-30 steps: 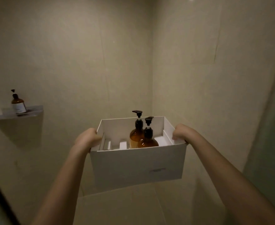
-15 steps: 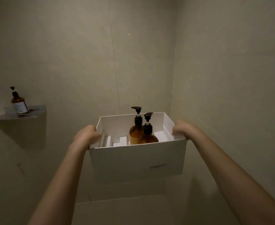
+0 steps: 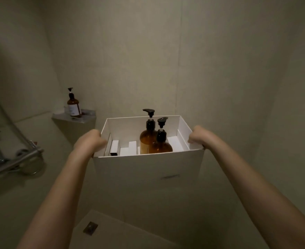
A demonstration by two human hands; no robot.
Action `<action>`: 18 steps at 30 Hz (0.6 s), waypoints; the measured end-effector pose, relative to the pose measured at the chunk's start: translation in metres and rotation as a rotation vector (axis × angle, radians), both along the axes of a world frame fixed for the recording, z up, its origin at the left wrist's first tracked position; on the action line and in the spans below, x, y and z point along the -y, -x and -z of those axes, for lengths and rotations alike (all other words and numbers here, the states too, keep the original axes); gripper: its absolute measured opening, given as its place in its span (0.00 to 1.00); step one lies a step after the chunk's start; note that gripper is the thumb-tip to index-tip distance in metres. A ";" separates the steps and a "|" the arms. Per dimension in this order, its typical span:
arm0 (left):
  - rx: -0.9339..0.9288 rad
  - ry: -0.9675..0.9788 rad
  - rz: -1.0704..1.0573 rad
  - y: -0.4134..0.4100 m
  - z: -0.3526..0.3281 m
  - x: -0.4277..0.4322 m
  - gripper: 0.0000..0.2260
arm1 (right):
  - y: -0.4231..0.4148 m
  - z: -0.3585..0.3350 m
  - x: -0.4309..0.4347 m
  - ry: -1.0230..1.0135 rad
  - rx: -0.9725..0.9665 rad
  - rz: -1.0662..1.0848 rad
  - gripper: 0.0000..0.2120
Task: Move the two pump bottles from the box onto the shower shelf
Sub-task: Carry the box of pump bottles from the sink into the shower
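I hold a white open box (image 3: 148, 173) out in front of me in a dim tiled shower. My left hand (image 3: 89, 141) grips its left rim and my right hand (image 3: 199, 135) grips its right rim. Two amber pump bottles stand upright inside, touching: a taller one (image 3: 146, 139) behind and a shorter one (image 3: 161, 146) in front. Small white packages lie around them. The corner shower shelf (image 3: 87, 119) is up and left of the box, and a third amber pump bottle (image 3: 73, 106) with a white label stands on it.
Chrome shower fittings and a hose (image 3: 16, 157) stick out from the left wall. A floor drain (image 3: 90, 228) sits below the box. Tiled walls close in ahead and on the right.
My view has swung left and down: the shelf now sits much closer to the box, and the chrome fittings and drain have come into view. Both hands still grip the box rims.
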State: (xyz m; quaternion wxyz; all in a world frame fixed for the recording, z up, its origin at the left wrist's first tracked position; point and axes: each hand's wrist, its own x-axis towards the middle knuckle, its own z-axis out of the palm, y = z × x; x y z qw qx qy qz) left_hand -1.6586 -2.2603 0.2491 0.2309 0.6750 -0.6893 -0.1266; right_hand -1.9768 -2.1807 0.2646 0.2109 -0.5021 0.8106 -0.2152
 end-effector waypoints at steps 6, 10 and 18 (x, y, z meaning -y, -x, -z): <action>0.002 -0.023 -0.151 -0.041 0.004 0.034 0.08 | -0.031 0.006 0.086 -0.021 0.015 -0.185 0.18; -0.020 -0.025 -0.266 -0.070 0.013 0.049 0.08 | -0.061 0.016 0.138 -0.032 0.031 -0.296 0.17; 0.056 -0.048 -0.464 -0.146 0.029 0.073 0.07 | -0.146 0.036 0.233 -0.066 0.045 -0.511 0.16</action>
